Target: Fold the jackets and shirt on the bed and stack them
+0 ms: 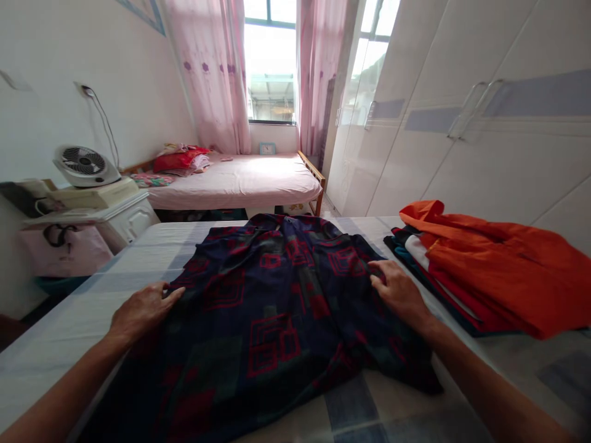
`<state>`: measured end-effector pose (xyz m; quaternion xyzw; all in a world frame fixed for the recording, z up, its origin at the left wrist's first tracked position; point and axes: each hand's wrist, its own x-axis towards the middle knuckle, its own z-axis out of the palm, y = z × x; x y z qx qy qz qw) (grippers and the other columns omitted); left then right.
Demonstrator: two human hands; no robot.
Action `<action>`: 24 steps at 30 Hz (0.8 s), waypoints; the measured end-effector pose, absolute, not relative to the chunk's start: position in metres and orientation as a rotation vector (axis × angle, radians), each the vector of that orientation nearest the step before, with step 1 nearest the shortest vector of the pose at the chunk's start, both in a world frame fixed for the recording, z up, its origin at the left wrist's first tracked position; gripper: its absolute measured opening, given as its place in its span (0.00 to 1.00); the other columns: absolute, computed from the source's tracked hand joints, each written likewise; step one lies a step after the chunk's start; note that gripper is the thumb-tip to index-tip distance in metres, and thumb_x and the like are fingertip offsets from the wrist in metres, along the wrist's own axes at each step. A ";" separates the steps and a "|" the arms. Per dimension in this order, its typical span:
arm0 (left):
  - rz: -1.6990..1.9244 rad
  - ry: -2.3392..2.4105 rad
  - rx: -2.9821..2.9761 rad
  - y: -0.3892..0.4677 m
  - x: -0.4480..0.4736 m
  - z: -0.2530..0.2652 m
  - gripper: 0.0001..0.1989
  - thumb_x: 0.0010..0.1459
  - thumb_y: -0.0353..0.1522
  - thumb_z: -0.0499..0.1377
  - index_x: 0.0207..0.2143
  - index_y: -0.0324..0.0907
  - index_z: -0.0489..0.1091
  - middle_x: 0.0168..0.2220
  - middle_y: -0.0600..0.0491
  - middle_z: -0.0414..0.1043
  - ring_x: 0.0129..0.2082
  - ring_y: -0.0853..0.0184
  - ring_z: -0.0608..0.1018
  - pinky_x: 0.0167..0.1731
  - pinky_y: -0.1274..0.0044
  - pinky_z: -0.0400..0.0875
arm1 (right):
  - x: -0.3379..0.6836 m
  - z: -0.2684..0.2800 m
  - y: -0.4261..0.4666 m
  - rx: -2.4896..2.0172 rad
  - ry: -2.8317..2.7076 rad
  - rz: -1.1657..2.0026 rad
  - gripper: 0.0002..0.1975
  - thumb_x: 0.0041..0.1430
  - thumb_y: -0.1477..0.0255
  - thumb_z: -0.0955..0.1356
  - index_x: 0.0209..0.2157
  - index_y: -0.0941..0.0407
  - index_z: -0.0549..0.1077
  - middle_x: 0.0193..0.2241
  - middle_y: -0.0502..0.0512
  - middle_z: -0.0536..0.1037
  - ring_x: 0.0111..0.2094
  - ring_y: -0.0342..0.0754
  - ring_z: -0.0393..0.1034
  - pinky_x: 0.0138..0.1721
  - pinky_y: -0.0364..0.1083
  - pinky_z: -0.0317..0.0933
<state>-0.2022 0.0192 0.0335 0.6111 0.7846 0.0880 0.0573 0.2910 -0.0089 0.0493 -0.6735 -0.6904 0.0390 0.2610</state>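
A dark navy shirt with red square patterns and green patches lies spread over the bed in front of me, its collar end pointing away. My left hand pinches the shirt's left edge between thumb and fingers. At the opposite side, my right hand grips the fabric near the shirt's right edge, thumb and index finger closed on it. Some folds run across the cloth, and its lower right corner spreads toward my right forearm.
A stack of folded clothes topped by an orange garment sits right on the checked bedsheet. Left stands a white bedside cabinet with a fan. Beyond are another bed and a window; a white wardrobe lines the right.
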 end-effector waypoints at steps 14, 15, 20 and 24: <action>0.185 2.709 2.194 0.005 -0.233 0.002 0.18 0.65 0.40 0.38 0.36 0.40 0.63 0.30 0.54 0.70 0.24 0.63 0.77 0.19 0.77 0.60 | 0.342 0.004 0.056 -2.361 -1.803 -0.294 0.17 0.62 0.72 0.56 0.43 0.60 0.72 0.40 0.66 0.77 0.42 0.57 0.72 0.37 0.50 0.64; 0.160 2.662 2.180 0.003 -0.233 0.005 0.19 0.65 0.41 0.38 0.37 0.40 0.63 0.31 0.53 0.71 0.26 0.62 0.77 0.21 0.76 0.62 | 0.343 0.004 0.057 -2.370 -1.789 -0.281 0.17 0.62 0.71 0.56 0.44 0.60 0.72 0.40 0.66 0.77 0.41 0.57 0.72 0.37 0.50 0.64; 0.202 2.539 2.149 -0.004 -0.209 0.033 0.29 0.65 0.44 0.36 0.52 0.29 0.59 0.46 0.39 0.68 0.45 0.50 0.75 0.38 0.66 0.71 | 0.339 0.009 0.053 -2.365 -1.809 -0.331 0.18 0.61 0.71 0.57 0.45 0.62 0.71 0.42 0.69 0.76 0.41 0.59 0.72 0.36 0.53 0.64; 0.402 2.256 2.279 -0.032 -0.193 0.037 0.28 0.65 0.44 0.39 0.53 0.32 0.61 0.52 0.41 0.64 0.52 0.52 0.70 0.50 0.64 0.65 | 0.332 0.021 0.024 -2.086 -1.871 -0.501 0.19 0.61 0.68 0.59 0.49 0.63 0.69 0.46 0.68 0.73 0.48 0.60 0.67 0.46 0.55 0.61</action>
